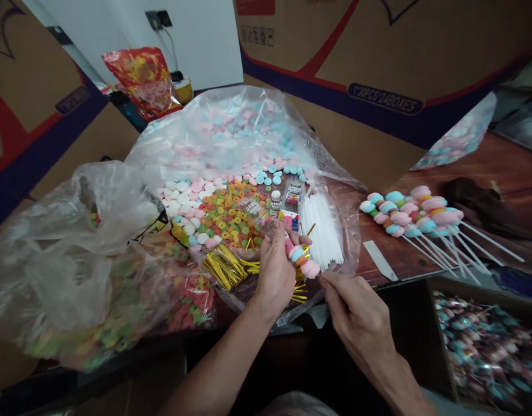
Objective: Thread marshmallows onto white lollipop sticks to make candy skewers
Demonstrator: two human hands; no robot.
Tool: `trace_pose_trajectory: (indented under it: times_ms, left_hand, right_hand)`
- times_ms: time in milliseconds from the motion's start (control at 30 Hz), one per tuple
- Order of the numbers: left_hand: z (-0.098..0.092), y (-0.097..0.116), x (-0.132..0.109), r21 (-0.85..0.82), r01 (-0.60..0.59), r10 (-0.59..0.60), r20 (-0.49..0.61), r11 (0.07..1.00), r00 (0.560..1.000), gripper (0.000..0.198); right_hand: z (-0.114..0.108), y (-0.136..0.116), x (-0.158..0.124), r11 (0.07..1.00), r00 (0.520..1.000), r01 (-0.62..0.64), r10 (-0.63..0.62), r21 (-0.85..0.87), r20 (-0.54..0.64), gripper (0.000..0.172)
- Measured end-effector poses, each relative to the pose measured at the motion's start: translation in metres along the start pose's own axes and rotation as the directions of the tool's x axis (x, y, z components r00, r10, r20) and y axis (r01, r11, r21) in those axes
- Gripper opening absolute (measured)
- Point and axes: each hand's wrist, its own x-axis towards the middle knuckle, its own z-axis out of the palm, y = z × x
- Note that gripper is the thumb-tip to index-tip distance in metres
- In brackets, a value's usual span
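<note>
My left hand is closed around a small clear printed bag, whose far end sticks out beyond the thumb. A candy skewer of pink, blue and orange pieces runs from under those fingers towards my right hand. The right fingertips pinch the skewer's near end, where the stick itself is mostly hidden. How far the skewer sits inside the bag I cannot tell. Beside the left hand lie gold twist ties. Further off are gummy rings, a stack of printed bags and white sticks.
Finished-looking candy skewers are piled on the table at right, with a white strip nearby. A box of wrapped candy stands lower right. Plastic bags of gummies and marshmallows surround the work area; large cartons rise behind.
</note>
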Motion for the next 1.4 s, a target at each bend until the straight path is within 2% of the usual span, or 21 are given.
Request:
trace_pose_trajectory:
  times_ms: [100,200,367,567,667,733,800,867,933,1000,1100,1167,1200,1267,1400]
  left_hand:
    - [-0.003,0.001,-0.001,0.041,0.021,-0.022,0.012,0.999,1.0,0.033]
    - [-0.007,0.007,0.002,0.056,0.055,-0.057,0.029,0.997,0.998,0.034]
    - [-0.013,0.015,0.008,0.07,0.155,-0.157,0.025,0.985,0.987,0.035]
    - [-0.012,0.007,0.005,0.012,0.213,-0.213,0.048,0.977,0.976,0.034]
    - [-0.014,0.001,0.006,0.018,0.203,-0.204,0.087,0.979,0.975,0.035]
    - [-0.016,0.0,0.008,0.029,0.208,-0.21,0.1,0.978,0.973,0.036]
    - [-0.017,0.0,0.008,0.028,0.229,-0.231,0.117,0.973,0.966,0.037]
    - [-0.017,0.002,0.007,0.023,0.243,-0.244,0.141,0.97,0.959,0.037]
    - [-0.014,0.004,0.004,0.024,0.239,-0.24,0.155,0.971,0.958,0.037]
    - [-0.012,0.006,0.002,0.048,0.229,-0.234,0.148,0.972,0.961,0.037]
    - [-0.008,0.007,0.0,0.07,0.229,-0.236,0.127,0.971,0.963,0.038]
    - [-0.008,0.008,0.0,0.049,0.234,-0.238,0.123,0.971,0.963,0.037]
    - [-0.008,0.008,0.001,0.033,0.234,-0.237,0.12,0.972,0.964,0.037]
    - [-0.008,0.007,0.003,0.017,0.224,-0.225,0.114,0.974,0.968,0.036]
    - [-0.009,0.004,0.003,0.058,0.218,-0.224,0.143,0.974,0.964,0.035]
  right_hand:
    - [0.003,0.002,0.0,0.966,0.987,0.152,-0.158,-0.21,-0.012,0.018]
    - [0.0,0.007,-0.002,0.939,0.976,0.21,-0.216,-0.273,0.006,0.02]
    - [-0.009,0.015,-0.001,0.946,0.98,0.189,-0.2,-0.262,-0.018,0.02]
    - [-0.001,0.009,-0.002,0.943,0.984,0.15,-0.172,-0.298,-0.051,0.022]
    - [0.005,0.005,-0.003,0.99,0.998,0.051,-0.057,-0.134,-0.04,0.017]
    - [0.007,0.003,-0.003,0.989,0.994,-0.11,0.109,0.094,0.024,0.017]
    - [0.007,0.001,-0.003,0.89,0.938,-0.344,0.311,0.3,0.154,0.016]
    - [0.004,0.0,-0.002,0.717,0.83,-0.557,0.477,0.419,0.288,0.016]
    - [0.001,-0.002,0.001,0.534,0.721,-0.689,0.57,0.49,0.393,0.018]
    - [-0.003,-0.005,0.007,0.355,0.634,-0.759,0.591,0.545,0.498,0.023]
    - [-0.006,-0.01,0.016,0.103,0.519,-0.817,0.557,0.567,0.648,0.031]
    - [-0.006,-0.013,0.018,0.014,0.472,-0.829,0.553,0.558,0.687,0.033]
    - [-0.006,-0.015,0.017,0.007,0.465,-0.828,0.566,0.56,0.68,0.034]
    - [-0.005,-0.016,0.014,0.063,0.489,-0.819,0.598,0.571,0.635,0.033]
    - [0.0,-0.016,0.009,0.309,0.618,-0.761,0.613,0.57,0.492,0.029]
